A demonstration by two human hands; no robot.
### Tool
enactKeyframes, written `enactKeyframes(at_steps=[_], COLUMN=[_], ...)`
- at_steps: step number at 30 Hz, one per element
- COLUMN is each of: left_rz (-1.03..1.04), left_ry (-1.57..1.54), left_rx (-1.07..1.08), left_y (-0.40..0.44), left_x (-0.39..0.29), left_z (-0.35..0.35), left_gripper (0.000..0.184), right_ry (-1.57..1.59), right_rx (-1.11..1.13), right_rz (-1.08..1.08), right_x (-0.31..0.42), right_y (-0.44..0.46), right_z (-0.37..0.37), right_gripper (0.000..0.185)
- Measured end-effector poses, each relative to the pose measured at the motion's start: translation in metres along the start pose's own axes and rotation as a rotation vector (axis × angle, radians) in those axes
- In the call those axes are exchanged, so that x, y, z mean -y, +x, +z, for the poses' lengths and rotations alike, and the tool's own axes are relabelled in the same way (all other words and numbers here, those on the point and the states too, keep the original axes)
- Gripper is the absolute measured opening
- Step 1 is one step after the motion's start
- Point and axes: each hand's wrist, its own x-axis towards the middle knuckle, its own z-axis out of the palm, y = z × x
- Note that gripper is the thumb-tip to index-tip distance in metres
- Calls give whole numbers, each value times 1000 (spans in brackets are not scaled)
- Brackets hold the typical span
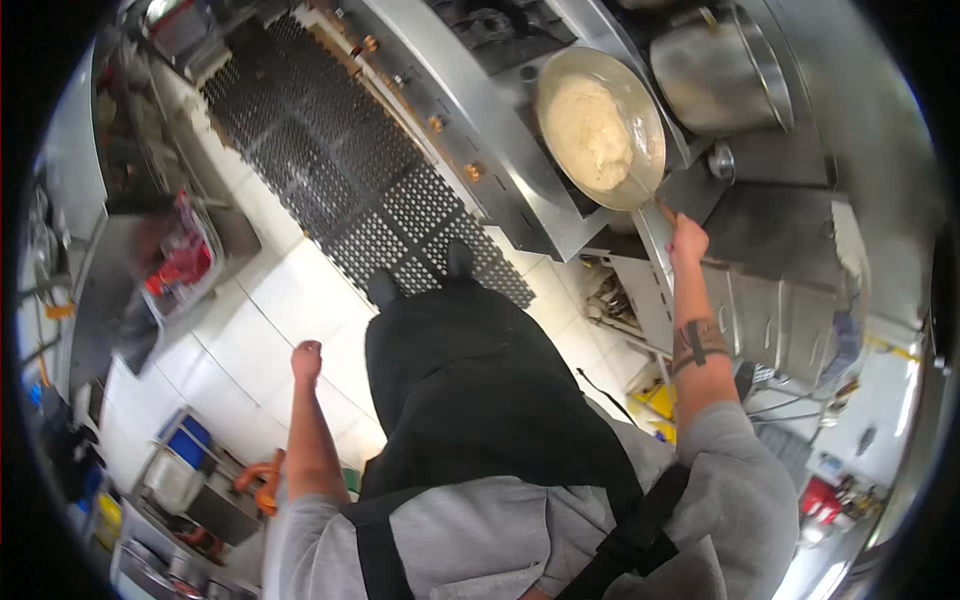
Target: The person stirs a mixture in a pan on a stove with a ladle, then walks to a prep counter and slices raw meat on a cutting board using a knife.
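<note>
On the stainless-steel stove (pixel 526 165) sits a wide, round metal pan (pixel 648 130) holding a thick, cream-coloured mixture (pixel 588 125). The person's right hand (pixel 688 241) is closed around the brown handle of a slender utensil (pixel 666 210) slanting over the pan's near rim. The left hand (pixel 308 362), fingers curled together, hangs above the white tiled floor (pixel 240 335), well apart from the pan.

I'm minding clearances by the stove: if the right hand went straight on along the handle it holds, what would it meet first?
The right hand would probably meet the near rim of the wide pan, with the pale mixture beyond. Height is unclear from this view, so it might pass above.
</note>
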Motion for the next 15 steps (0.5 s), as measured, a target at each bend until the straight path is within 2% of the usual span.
enactKeyframes(at_steps=[1,3,4,6,7,9,11,13,15], left_rz=[-31,-5,74,-52,-61,-47,-10,1,-53], left_ry=[26,49,131,-96,-161,-157,-111,-49,28], left_rx=[24,109,109,121,118,141,161,201,227], left_y=[1,-5,4,-31,-39,-59,-75,-79,-85], left_x=[-6,-26,-19,-78,-96,-136,-165,-179,-199], left_z=[-4,-13,-10,-16,-14,-11,-5,1,2], left_gripper=[31,25,26,26,26,27,30,29,30], right_ry=[114,192,223,173,88,56,-81,-52,-25], right_rx=[-24,34,19,116,86,76,-94,-109,-8], right_rz=[-26,87,118,205,200,182,-83,-92,-160], right_x=[-5,25,18,4,-19,-36,-62,5,0], right_y=[12,-18,-22,-28,-16,3,42,10,18], right_z=[19,57,50,45,27,-12,-17,5,55], right_gripper=[28,25,25,26,27,28,27,27,26])
